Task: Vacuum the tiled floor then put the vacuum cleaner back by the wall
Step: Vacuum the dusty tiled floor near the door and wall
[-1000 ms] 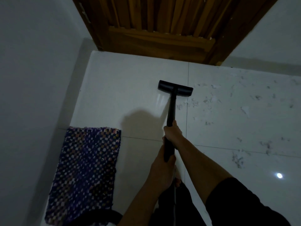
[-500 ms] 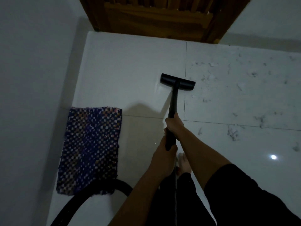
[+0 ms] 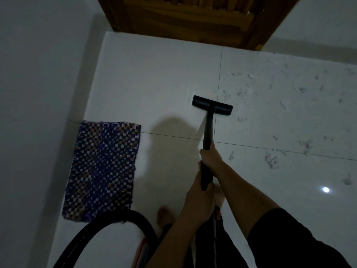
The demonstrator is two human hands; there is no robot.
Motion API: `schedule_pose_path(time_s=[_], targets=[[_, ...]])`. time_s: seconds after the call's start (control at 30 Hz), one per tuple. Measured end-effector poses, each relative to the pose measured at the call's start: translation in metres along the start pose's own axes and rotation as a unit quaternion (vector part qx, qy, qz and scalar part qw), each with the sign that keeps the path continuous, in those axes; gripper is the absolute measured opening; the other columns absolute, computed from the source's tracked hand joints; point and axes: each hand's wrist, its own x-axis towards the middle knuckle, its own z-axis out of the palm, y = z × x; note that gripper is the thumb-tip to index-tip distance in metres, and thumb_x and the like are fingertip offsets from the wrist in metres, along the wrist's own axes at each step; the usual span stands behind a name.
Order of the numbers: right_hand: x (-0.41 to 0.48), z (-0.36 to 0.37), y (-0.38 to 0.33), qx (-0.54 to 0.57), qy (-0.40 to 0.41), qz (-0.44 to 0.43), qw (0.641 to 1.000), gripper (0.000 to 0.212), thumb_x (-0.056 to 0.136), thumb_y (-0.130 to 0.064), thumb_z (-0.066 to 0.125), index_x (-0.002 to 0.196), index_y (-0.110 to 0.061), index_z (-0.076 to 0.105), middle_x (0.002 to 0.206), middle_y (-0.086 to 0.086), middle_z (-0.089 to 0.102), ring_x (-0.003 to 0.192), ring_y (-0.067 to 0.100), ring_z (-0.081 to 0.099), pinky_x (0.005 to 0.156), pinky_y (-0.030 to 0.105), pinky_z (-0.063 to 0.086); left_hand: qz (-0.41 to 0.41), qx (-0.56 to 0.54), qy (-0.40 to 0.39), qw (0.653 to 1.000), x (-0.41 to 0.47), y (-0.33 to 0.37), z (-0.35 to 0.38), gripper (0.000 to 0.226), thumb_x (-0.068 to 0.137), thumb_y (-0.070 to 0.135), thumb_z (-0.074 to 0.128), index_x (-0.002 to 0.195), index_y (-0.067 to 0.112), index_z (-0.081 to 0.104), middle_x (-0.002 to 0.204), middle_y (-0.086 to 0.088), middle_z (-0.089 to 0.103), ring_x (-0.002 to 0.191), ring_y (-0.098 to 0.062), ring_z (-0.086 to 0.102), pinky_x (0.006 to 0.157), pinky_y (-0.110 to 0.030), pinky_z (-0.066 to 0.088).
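The black vacuum wand [image 3: 208, 130] runs from my hands down to its flat floor nozzle [image 3: 212, 105], which rests on the white tiled floor [image 3: 154, 74] across a grout line. My right hand [image 3: 209, 156] grips the wand higher up the tube. My left hand [image 3: 199, 198] grips it lower, nearer my body. Scattered grey debris [image 3: 271, 159] litters the tiles to the right of the nozzle. The black vacuum hose [image 3: 108, 221] loops along the floor at lower left. The vacuum body is out of view.
A purple checkered mat [image 3: 102, 169] lies by the left wall [image 3: 38, 113]. A wooden door [image 3: 193, 18] stands at the far end. My bare feet [image 3: 164, 215] are under my arms. A ceiling light reflects on the tile [image 3: 325, 189] at right.
The nozzle has been drawn back toward me, away from the door, and the view has tilted down, bringing the hose and my feet into sight.
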Motion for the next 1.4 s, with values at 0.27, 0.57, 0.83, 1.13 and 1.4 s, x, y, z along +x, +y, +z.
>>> schedule_pose_path(time_s=[0.27,0.57,0.83,1.13,1.4], targets=[[0.030,-0.034,-0.011,-0.045,-0.028,-0.001,0.999,0.064,0.098,-0.013,0.041,0.153,-0.028,0.013,0.098,0.017,0.056,0.050,0.018,0.050,0.025,0.008,0.031,-0.003,-0.022,0.010,1.000,0.016,0.020,0.041,0.046,0.101,0.026,0.036,0.145,0.032,0.029,0.077,-0.009,0.059,0.031,-0.006,0.049,0.036,-0.018,0.043],[0.067,-0.072,-0.049,-0.029,-0.060,0.010,0.998,0.072,0.096,-0.014,0.041,0.153,-0.038,0.005,0.099,0.016,0.057,0.052,0.019,0.051,0.043,0.025,0.044,-0.002,-0.039,0.030,0.999,0.043,0.075,0.079,0.049,0.102,0.020,0.037,0.148,0.031,0.025,0.066,-0.005,0.054,0.030,-0.002,0.050,0.034,-0.014,0.040],[0.100,-0.108,-0.081,-0.030,-0.038,-0.002,0.999,0.071,0.097,-0.015,0.042,0.154,-0.034,0.005,0.106,0.019,0.060,0.053,0.019,0.051,0.046,0.027,0.046,0.001,-0.034,0.029,0.999,0.081,0.111,0.098,0.044,0.101,0.022,0.039,0.144,0.028,0.033,0.071,-0.007,0.054,0.030,-0.001,0.049,0.034,-0.011,0.038],[0.124,-0.161,-0.086,-0.029,0.000,-0.007,1.000,0.064,0.097,-0.014,0.042,0.154,-0.028,0.014,0.102,0.016,0.056,0.052,0.018,0.052,0.036,0.020,0.041,-0.005,-0.032,0.013,0.999,0.110,0.128,0.144,0.045,0.100,0.029,0.041,0.144,0.025,0.032,0.072,-0.003,0.054,0.049,-0.013,0.051,0.046,-0.023,0.048],[0.167,-0.202,-0.130,-0.018,0.035,-0.050,0.998,0.064,0.097,-0.013,0.041,0.153,-0.027,0.015,0.101,0.014,0.055,0.052,0.016,0.051,0.026,0.011,0.036,-0.004,-0.080,-0.008,0.997,0.160,0.170,0.168,0.038,0.100,0.024,0.041,0.138,0.017,0.040,0.069,-0.005,0.048,0.044,-0.013,0.047,0.032,-0.014,0.041]])
